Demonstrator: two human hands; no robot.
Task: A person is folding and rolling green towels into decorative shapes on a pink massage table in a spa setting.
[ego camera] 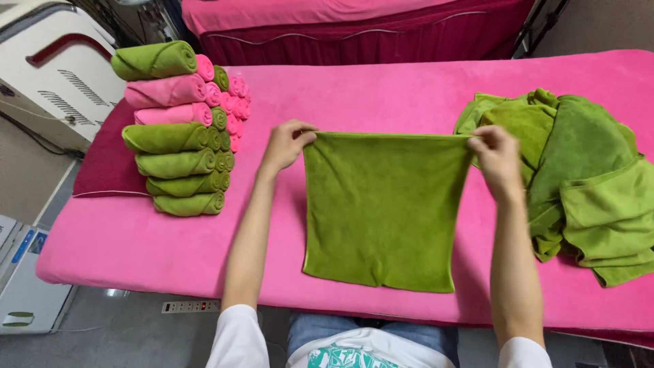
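A green towel lies flat and spread out on the pink-covered table right in front of me. My left hand pinches its far left corner. My right hand pinches its far right corner, so the far edge is stretched taut between both hands. The near edge of the towel rests close to the table's front edge.
A stack of rolled green and pink towels stands at the table's left. A loose heap of green towels lies at the right, beside my right hand. A white machine stands left; a power strip lies on the floor.
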